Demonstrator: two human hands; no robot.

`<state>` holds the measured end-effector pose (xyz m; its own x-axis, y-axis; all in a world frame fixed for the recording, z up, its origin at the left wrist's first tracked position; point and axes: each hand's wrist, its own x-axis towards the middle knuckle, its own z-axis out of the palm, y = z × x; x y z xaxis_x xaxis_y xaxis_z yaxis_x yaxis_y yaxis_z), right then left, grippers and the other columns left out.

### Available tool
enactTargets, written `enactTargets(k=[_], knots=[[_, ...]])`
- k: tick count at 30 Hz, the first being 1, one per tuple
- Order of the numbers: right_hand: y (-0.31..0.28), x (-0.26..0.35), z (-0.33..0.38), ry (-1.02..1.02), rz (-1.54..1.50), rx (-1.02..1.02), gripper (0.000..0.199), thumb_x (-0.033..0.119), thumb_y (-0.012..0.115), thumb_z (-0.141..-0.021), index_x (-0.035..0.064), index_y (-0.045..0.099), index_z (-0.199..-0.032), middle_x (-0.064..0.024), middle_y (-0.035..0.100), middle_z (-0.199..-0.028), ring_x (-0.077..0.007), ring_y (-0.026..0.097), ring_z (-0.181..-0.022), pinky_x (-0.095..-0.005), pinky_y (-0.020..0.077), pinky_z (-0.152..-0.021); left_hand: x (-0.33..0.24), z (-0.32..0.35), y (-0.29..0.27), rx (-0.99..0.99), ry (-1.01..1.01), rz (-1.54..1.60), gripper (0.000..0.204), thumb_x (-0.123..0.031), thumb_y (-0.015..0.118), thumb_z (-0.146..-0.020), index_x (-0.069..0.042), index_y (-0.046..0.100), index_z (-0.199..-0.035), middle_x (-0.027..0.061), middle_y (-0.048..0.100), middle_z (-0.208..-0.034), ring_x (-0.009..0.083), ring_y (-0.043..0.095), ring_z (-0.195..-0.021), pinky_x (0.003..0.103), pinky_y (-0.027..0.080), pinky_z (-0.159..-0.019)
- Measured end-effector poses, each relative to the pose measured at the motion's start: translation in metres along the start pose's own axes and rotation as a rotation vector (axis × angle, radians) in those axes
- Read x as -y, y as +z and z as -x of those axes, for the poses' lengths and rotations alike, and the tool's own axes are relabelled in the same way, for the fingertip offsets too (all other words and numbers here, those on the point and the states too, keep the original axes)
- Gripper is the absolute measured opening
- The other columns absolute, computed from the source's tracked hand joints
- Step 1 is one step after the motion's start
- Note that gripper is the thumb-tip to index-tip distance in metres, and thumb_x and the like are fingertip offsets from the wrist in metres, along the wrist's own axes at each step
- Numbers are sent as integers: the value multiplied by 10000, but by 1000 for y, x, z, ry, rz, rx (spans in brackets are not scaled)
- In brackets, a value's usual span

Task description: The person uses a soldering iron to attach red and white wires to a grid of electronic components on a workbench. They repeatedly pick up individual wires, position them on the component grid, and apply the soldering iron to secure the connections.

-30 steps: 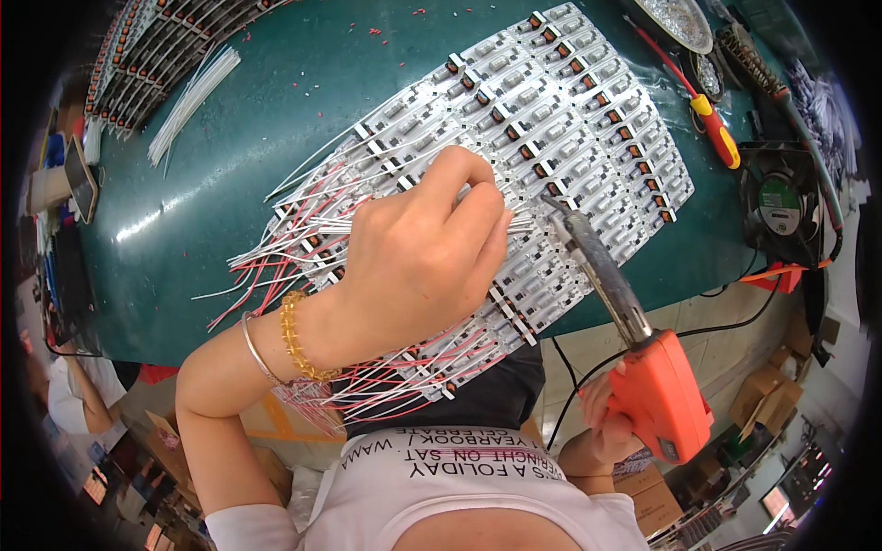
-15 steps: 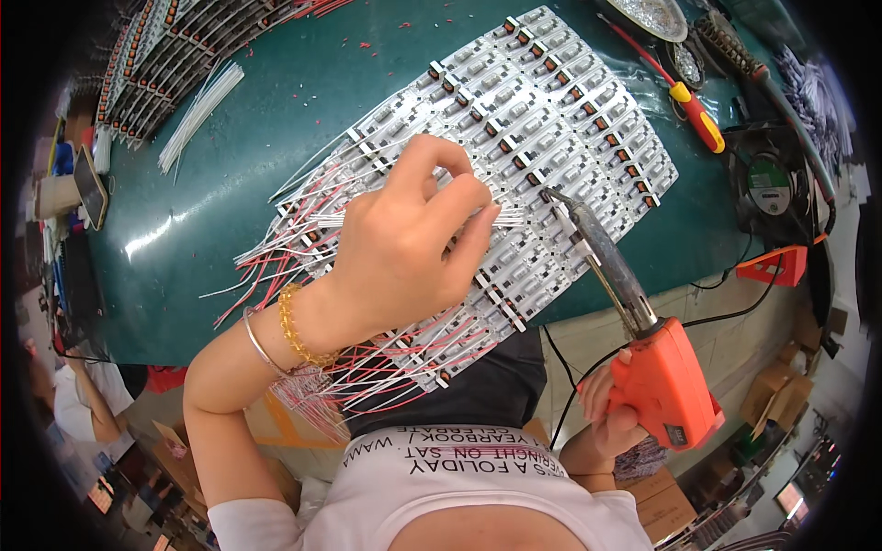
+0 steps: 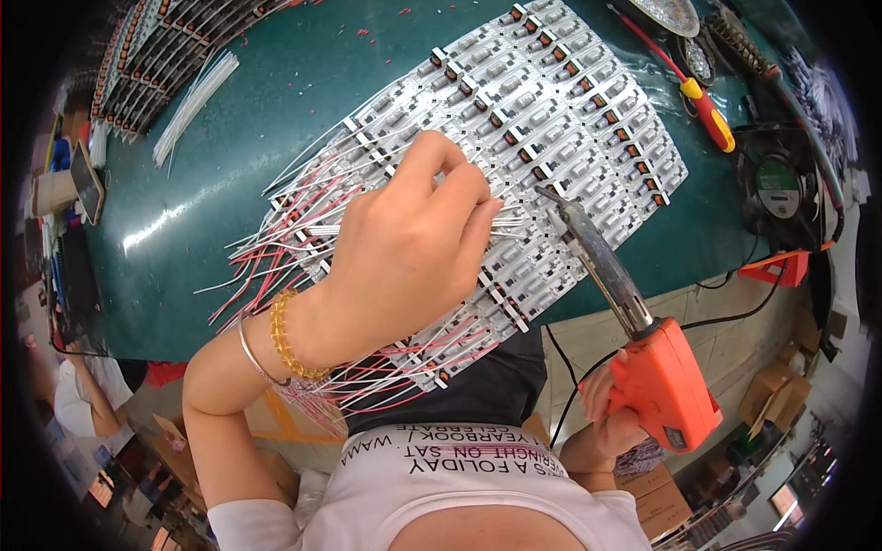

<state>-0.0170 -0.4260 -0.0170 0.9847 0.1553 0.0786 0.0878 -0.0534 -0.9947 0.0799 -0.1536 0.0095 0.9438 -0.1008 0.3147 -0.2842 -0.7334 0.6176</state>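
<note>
A panel of joined circuit boards [image 3: 606,138] lies slanted over the table's near edge, with red and white wires trailing from its left part. Above its middle, my left hand [image 3: 413,239] is closed on a bundle of thin white wires [image 3: 322,230], whose ends stick out past the fingertips on the right. My right hand [image 3: 609,409] grips the orange-red handle of a soldering gun [image 3: 666,381] off the table's edge. The gun's dark tip reaches up over the boards, just right of the wire ends. Whether it touches a board, I cannot tell.
On the green table [image 3: 303,110] lie loose white wires [image 3: 195,96] and, at far left, stacked boards [image 3: 161,69]. A red-yellow screwdriver [image 3: 707,115], a metal dish [image 3: 671,14] and a black fan [image 3: 776,184] sit at the right. A black cable [image 3: 726,319] trails below the edge.
The view has shifted slightly. My left hand still pinches the white wires, its fingers barely moved. The soldering gun tip has shifted a little leftward and stays over the boards.
</note>
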Motion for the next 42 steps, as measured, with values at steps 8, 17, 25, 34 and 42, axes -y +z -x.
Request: enactTargets(k=[8, 17, 25, 34, 42], knots=[[-33, -19, 23, 157, 31, 129, 643, 482, 682, -872, -10, 506, -1246, -18, 576, -881, -128, 547, -766, -305, 434, -716, 1, 1, 5, -27, 3, -87, 141, -3, 727, -755, -32, 604, -815, 63, 569, -857, 177, 553, -531, 302, 424, -446], [-23, -7, 13, 164, -71, 130, 498, 394, 777, -813, 3, 577, -1047, 10, 587, -802, -87, 568, -726, -285, 456, -672, 3, 2, 6, -33, 32, -84, 142, -13, 730, -749, -42, 604, -809, 52, 574, -862, 150, 532, -491, 292, 406, -416], [-28, -24, 27, 61, 19, 35, 537, 397, 754, -835, -25, 618, -1138, -72, 614, -877, -178, 601, -775, -331, 478, -714, 4, 2, 5, -53, 25, -87, 141, -10, 731, -745, -41, 606, -801, 56, 575, -866, 161, 546, -503, 300, 414, -422], [-25, -29, 42, 162, 62, -30, 641, 407, 725, -861, -52, 553, -1275, -185, 588, -1222, -289, 607, -1046, -390, 478, -896, 3, 1, 7, -56, 46, -78, 144, 0, 727, -744, -35, 602, -805, 61, 574, -865, 169, 540, -502, 303, 415, -426], [-60, -44, 68, 103, 379, 143, 712, 464, 711, -859, -60, 525, -1303, -155, 625, -1186, -248, 622, -1024, -369, 491, -876, 4, 2, 6, -65, 47, -97, 151, -3, 731, -738, -37, 598, -802, 57, 572, -862, 155, 524, -489, 296, 406, -410]])
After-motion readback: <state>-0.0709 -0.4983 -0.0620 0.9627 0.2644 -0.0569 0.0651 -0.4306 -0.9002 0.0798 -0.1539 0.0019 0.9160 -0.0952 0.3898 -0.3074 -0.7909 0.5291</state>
